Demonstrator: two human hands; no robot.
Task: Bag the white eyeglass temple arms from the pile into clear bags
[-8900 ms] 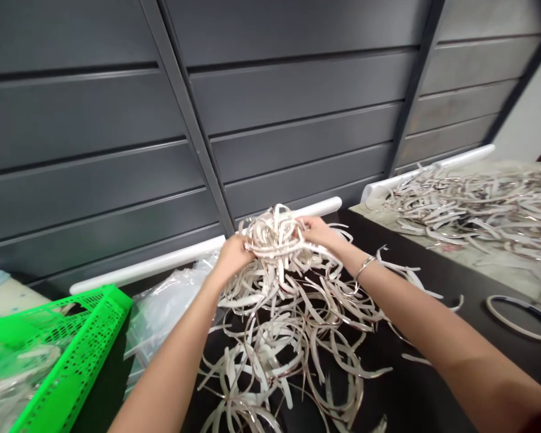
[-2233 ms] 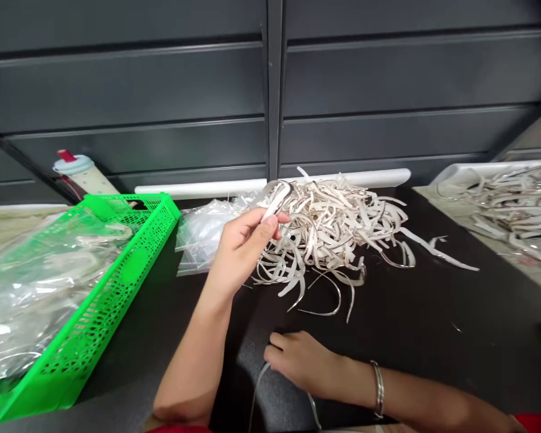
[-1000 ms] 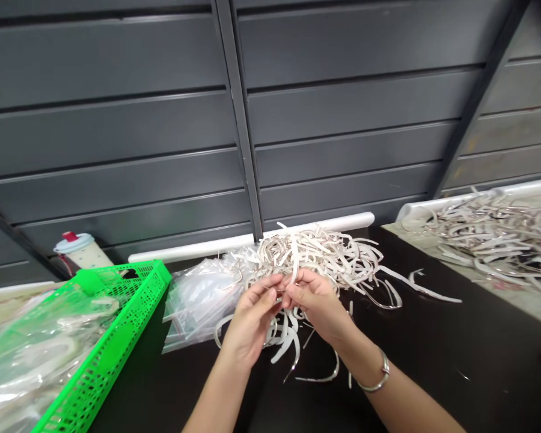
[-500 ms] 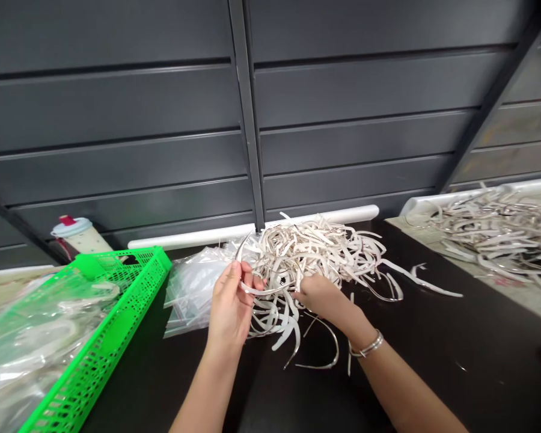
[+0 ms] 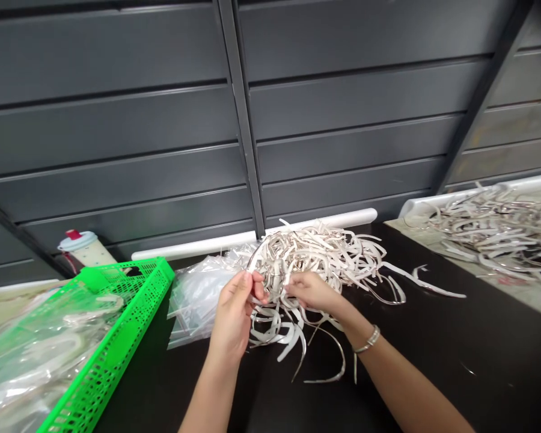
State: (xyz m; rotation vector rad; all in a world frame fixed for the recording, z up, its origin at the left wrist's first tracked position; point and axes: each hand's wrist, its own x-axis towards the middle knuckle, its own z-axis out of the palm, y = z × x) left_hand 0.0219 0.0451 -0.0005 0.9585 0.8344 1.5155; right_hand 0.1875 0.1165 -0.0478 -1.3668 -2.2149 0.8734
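My left hand [image 5: 237, 310] is closed, thumb against fingers, on a thin curved white strip [image 5: 253, 264] with a shiny edge. My right hand [image 5: 314, 293] is pinched at the strip's other side, in front of the heap; the exact contact blurs into the strips behind. Both hands are close together over the near left part of a tangled heap of similar curved white and silvery strips [image 5: 324, 246]. Several loose strips [image 5: 338, 349] trail from the heap toward me on the black table [image 5: 388, 355].
On the left, a green perforated basket [image 5: 117, 343] holds clear bags with pale strips inside. Clear plastic bags [image 5: 193, 300] lie between it and the heap. A lidded cup [image 5: 85, 246] stands behind. Another strip heap [image 5: 509, 228] is at right. A grey panelled wall [image 5: 184, 126] rises behind.
My right hand has shifted slightly left and turned, its fingers now showing in a pinch toward my left hand. The left hand keeps its hold. The view has tilted slightly.
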